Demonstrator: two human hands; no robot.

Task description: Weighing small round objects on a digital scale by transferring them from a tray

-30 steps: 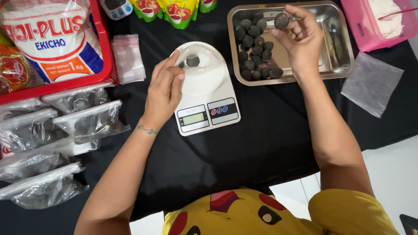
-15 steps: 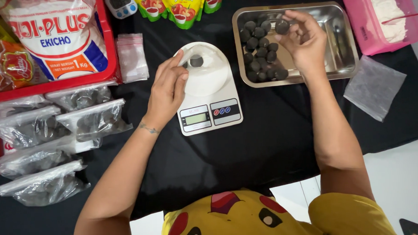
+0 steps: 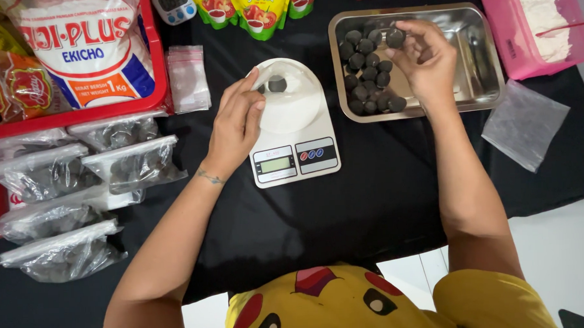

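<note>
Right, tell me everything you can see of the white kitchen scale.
The white plastic kitchen scale lies flat on the black cloth, left of the steel tray. Its round platform carries a clear plastic bag with one dark ball in it; the left hand pinches that bag's edge. The front panel has a small display and three buttons.

A kitchen scale [image 3: 295, 128] stood at the middle of the table [image 3: 371, 200], a metal tray [image 3: 480, 73] of balls [image 3: 368, 71] to its right, filled bags [image 3: 73, 184] to its left, sauce pouches [image 3: 254, 7] behind it.
</note>
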